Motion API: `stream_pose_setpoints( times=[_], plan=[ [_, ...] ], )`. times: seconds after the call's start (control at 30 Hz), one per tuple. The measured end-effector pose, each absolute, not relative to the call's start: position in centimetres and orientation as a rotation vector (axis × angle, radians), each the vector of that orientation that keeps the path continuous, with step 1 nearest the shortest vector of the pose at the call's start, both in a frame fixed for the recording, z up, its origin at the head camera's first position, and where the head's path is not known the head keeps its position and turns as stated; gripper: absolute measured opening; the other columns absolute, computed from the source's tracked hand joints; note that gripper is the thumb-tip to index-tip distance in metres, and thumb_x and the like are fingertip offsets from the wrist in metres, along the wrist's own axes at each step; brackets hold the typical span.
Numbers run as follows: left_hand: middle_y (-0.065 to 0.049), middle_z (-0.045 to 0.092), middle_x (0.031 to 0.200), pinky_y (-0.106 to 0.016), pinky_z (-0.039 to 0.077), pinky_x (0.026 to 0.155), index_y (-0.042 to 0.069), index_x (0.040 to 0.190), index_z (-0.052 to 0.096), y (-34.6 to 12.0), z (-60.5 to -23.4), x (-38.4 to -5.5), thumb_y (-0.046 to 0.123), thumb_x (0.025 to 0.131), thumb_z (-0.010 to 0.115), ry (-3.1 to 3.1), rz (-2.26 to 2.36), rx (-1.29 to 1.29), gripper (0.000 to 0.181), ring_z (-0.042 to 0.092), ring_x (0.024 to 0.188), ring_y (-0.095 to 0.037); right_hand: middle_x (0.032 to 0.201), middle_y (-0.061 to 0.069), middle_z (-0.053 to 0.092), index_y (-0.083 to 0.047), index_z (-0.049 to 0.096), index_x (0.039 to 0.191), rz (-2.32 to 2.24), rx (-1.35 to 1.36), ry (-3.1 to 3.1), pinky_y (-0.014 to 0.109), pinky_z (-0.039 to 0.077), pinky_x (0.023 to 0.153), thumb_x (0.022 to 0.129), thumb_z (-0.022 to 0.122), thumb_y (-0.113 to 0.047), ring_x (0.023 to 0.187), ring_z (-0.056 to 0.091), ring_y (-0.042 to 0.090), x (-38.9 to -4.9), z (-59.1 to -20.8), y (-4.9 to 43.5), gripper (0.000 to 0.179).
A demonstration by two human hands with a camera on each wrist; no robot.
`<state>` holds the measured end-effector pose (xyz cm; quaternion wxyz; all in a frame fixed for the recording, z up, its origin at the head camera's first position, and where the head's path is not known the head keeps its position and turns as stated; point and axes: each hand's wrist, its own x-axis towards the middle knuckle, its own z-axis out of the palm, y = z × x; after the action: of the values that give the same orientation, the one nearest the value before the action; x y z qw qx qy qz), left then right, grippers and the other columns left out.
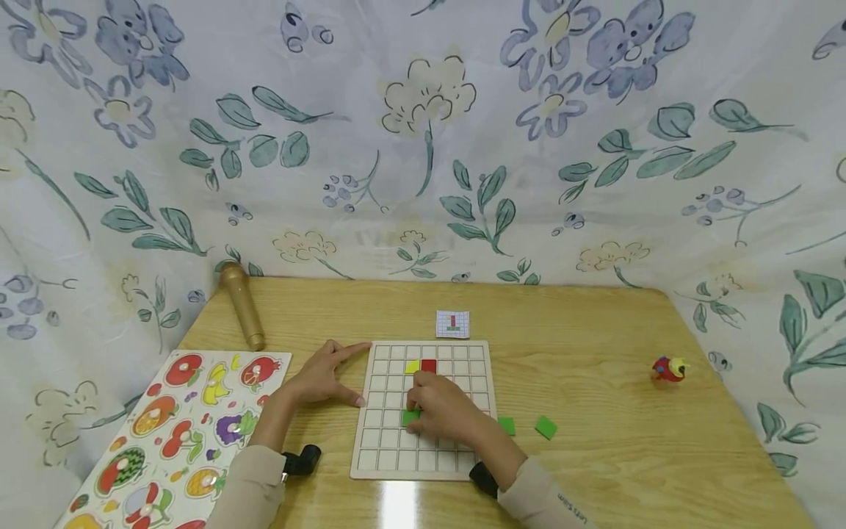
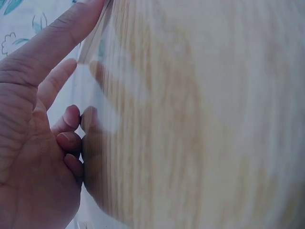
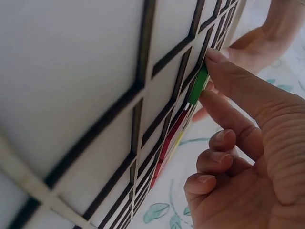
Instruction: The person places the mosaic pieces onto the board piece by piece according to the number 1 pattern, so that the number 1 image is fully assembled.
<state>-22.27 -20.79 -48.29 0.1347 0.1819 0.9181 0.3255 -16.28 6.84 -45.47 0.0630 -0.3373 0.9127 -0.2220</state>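
Observation:
A white gridded board lies flat on the wooden table. My right hand pinches a green square tile between thumb and index finger, over the board's middle-left cells; in the right wrist view the green tile meets the grid, tilted. Above it on the board sit a yellow tile and a red tile; any tiles under the hand are hidden. My left hand touches the board's left edge with spread thumb and index finger; its other fingers curl against the table in the left wrist view.
Two loose green tiles, one nearer and one farther right, lie right of the board. Behind it is a small pattern card. A fruit puzzle board and gold microphone-like object lie left; a red-yellow toy stands right.

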Motion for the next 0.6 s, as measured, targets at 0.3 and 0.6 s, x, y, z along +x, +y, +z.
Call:
stream_pose_setpoints(
  times=[0.3,0.6],
  plan=[
    [-0.009,0.039,0.100,-0.037,0.034,0.079,0.022,0.151,0.045,-20.6,-48.1,-22.0,0.045,0.061,0.093,2.657,0.929,0.538,0.104,0.038,0.089,-0.022,0.089,-0.005,0.051,-0.010,0.075,0.097,-0.731,-0.972,2.757,0.019,0.042,0.070,0.077,0.086,-0.029,0.076,0.046,0.005,-16.3,-46.1,6.9,0.030],
    [-0.009,0.037,0.098,-0.037,0.033,0.077,0.023,0.151,0.045,-20.6,-48.0,-22.2,0.045,0.061,0.093,2.655,0.925,0.534,0.104,0.036,0.088,-0.022,0.098,0.005,0.055,-0.009,0.073,0.107,-1.268,-0.789,2.511,0.024,0.042,0.075,0.079,0.085,-0.029,0.086,0.049,0.017,-16.5,-45.4,9.1,0.036]
  ],
)
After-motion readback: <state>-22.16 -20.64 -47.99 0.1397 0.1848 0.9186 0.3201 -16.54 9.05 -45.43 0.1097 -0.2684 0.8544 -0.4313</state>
